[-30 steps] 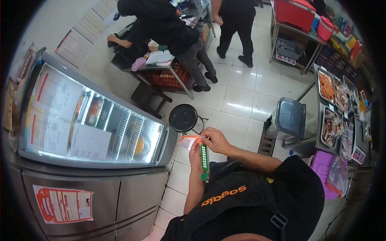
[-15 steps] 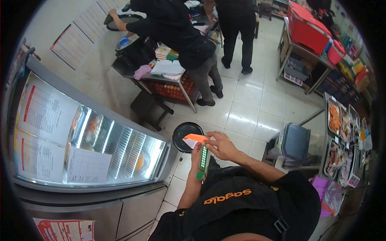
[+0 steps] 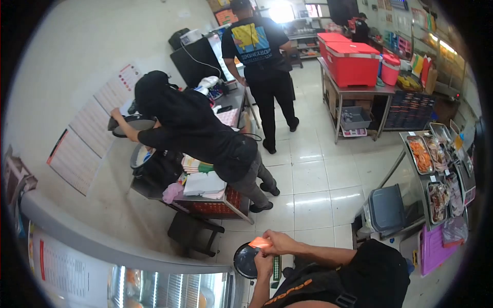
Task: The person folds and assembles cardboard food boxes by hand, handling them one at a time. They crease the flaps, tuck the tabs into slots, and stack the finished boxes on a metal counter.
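Both my hands are close together over the floor, closed around a folded orange and green paper carton. Its orange end (image 3: 260,242) points away from me, and a green strip with white shapes (image 3: 277,268) shows beside my wrist. My left hand (image 3: 264,263) grips the carton from below, near the orange end. From the other side, the fingers of my right hand (image 3: 279,242) pinch its upper edge. A round black container (image 3: 244,260) on the floor overlaps the hands in this view.
To the left is a lit glass-front display fridge (image 3: 172,287). A dark stool (image 3: 192,232) and a metal table (image 3: 233,210) stand ahead, where a person in black (image 3: 200,128) leans. Another person (image 3: 262,61) stands beyond. Food trays (image 3: 420,154) and a grey bin (image 3: 385,208) are at right.
My view has tilted up, so my hands sit lower in it. The carton's white flap no longer shows. The leaning person still holds a round dark object near the wall.
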### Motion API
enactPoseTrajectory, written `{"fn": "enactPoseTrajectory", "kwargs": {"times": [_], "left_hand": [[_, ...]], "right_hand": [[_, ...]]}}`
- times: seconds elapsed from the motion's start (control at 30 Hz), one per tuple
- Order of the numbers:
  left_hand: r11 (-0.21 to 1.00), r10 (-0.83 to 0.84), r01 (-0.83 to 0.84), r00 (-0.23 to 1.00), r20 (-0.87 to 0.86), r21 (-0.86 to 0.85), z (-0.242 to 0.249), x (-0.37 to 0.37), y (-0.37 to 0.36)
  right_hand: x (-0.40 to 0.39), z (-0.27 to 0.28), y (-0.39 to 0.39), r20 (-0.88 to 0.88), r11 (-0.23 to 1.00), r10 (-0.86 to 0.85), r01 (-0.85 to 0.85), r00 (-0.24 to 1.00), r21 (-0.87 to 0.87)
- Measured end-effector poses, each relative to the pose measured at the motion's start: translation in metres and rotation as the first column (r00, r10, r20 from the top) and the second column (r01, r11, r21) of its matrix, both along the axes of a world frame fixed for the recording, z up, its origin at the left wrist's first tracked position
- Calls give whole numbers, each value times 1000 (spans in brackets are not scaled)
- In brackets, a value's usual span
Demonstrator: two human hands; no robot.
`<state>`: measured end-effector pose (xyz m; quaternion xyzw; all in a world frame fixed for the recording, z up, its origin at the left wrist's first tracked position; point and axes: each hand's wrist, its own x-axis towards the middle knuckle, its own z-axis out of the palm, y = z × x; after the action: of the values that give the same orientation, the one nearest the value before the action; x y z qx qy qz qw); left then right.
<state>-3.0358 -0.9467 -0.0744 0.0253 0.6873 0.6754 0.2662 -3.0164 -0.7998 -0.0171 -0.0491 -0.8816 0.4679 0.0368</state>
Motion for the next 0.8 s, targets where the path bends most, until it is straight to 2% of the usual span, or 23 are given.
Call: {"fn": "enactPoseTrajectory", "kwargs": {"times": [0.07,0.13,0.2,0.23,0.27,0.33,0.37,0.47,0.5,0.6,0.67,0.8], "left_hand": [[998,-63,62,998,21,9,7,-20,14],[919,-58,-45,967,248,391,41,-34,41],[714,-151,-220,879,453,665,70,-50,65],[762,-174,-116,911,374,637,58,-66,72],[801,-191,-112,883,428,588,53,-82,82],[872,-207,-89,824,528,480,47,-113,98],[924,-209,12,851,481,381,50,-123,110],[891,-364,146,795,484,431,46,-147,133],[900,-337,95,772,540,426,42,-151,144],[909,-333,180,857,393,377,36,-143,168],[900,-376,263,872,314,348,44,-134,186],[905,-377,340,919,112,254,72,-118,222]], "right_hand": [[-16,8,15,54,999,-7,9,998,-43],[-27,12,40,51,991,-75,80,996,-103],[-34,17,68,-25,989,-80,76,996,-130],[-37,12,83,-84,991,-74,64,994,-122],[-39,10,95,-140,992,-63,47,988,-113],[-36,20,115,-105,999,-41,39,994,-22],[-34,25,122,-84,999,-27,29,996,23],[-33,29,146,-68,996,-78,81,995,32],[-33,23,153,-79,992,-119,121,990,23],[-29,0,167,-124,969,-247,246,961,-26],[-26,-2,173,-177,942,-337,330,925,-65],[-19,15,175,-232,816,-574,526,785,-238]]}}
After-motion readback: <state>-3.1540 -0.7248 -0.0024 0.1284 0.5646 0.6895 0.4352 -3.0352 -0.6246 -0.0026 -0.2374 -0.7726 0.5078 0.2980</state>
